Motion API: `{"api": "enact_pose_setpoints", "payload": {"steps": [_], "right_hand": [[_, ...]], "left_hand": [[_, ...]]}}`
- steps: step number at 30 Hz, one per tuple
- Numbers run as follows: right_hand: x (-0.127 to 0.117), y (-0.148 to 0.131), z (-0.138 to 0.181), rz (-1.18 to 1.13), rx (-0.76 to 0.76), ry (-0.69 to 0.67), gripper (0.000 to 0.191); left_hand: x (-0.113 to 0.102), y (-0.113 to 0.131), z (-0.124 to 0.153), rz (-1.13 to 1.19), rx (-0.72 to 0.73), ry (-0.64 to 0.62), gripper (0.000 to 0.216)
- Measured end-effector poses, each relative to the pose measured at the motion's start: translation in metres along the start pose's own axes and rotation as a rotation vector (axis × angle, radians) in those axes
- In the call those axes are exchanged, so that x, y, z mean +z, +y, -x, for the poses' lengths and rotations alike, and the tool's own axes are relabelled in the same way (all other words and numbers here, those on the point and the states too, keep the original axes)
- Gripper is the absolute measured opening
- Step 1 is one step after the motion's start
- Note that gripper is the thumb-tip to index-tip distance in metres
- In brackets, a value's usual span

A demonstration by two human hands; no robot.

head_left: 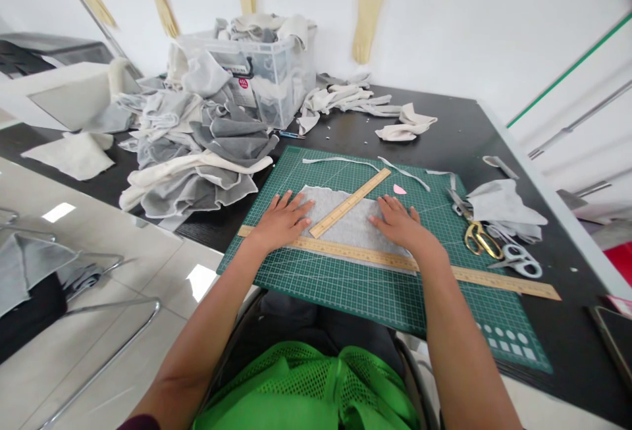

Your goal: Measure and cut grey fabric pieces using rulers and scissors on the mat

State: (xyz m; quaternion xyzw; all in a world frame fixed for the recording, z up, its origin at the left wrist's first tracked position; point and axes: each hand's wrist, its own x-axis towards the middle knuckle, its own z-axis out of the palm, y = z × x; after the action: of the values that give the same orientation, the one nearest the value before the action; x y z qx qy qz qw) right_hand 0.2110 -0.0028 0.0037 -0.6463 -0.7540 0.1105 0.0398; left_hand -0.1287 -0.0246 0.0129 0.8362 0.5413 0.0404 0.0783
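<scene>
A piece of grey fabric [340, 218] lies flat on the green cutting mat [316, 285]. My left hand [282, 220] rests on its left end with the fingers spread. On the right end, my right hand [397, 220] lies palm down, also open. Across the lower part of the cloth runs a long wooden ruler [503, 280], partly under my hands or wrists; I cannot tell how firmly they touch it. A shorter wooden ruler [353, 201] sits slantwise on the fabric between the hands. Just above my right hand is a pink tailor's chalk [399, 189].
Gold-handled scissors [476, 236] and white-handled scissors [521, 261] lie at the right beside grey scraps [506, 203]. Fabric is heaped [197, 147] on the left before a full plastic bin [276, 81]. A blue pen [291, 134] and thin fabric strips [340, 160] are farther back.
</scene>
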Motion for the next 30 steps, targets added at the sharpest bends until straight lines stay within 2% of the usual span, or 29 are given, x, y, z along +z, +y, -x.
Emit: {"api": "enact_pose_setpoints", "payload": {"steps": [5, 8, 10, 12, 13, 15, 17, 19, 24, 30], "right_hand": [[0.004, -0.005, 0.0, -0.015, 0.077, -0.033, 0.068], [-0.003, -0.01, 0.002, 0.018, 0.059, 0.041, 0.066], [-0.011, -0.016, 0.004, 0.029, 0.001, 0.132, 0.059], [-0.02, -0.022, 0.008, -0.06, -0.073, 0.151, 0.043], [-0.024, -0.024, 0.01, -0.145, -0.113, 0.099, 0.032], [-0.032, -0.027, 0.016, -0.307, -0.175, -0.087, 0.017], [-0.038, -0.026, 0.022, -0.376, -0.194, -0.299, 0.011], [-0.043, -0.023, 0.027, -0.348, -0.156, -0.427, 0.014], [-0.048, -0.018, 0.035, -0.23, -0.036, -0.461, 0.018], [-0.052, -0.025, 0.037, -0.191, 0.002, -0.486, 0.018]], "left_hand": [[0.001, -0.001, -0.003, -0.009, 0.01, 0.008, 0.055], [0.001, -0.002, -0.004, -0.007, 0.013, 0.005, 0.055], [0.0, -0.002, -0.004, -0.013, 0.017, 0.011, 0.054], [0.0, -0.001, -0.004, -0.026, 0.018, 0.019, 0.054], [0.0, -0.001, -0.004, -0.033, 0.019, 0.02, 0.055], [0.001, -0.001, -0.004, -0.043, 0.021, 0.022, 0.055], [0.001, -0.001, -0.004, -0.043, 0.022, 0.021, 0.055], [0.002, -0.001, -0.003, -0.039, 0.024, 0.021, 0.055], [0.005, -0.004, -0.004, -0.043, 0.037, 0.037, 0.057], [0.006, -0.003, -0.003, -0.05, 0.053, 0.071, 0.056]]}}
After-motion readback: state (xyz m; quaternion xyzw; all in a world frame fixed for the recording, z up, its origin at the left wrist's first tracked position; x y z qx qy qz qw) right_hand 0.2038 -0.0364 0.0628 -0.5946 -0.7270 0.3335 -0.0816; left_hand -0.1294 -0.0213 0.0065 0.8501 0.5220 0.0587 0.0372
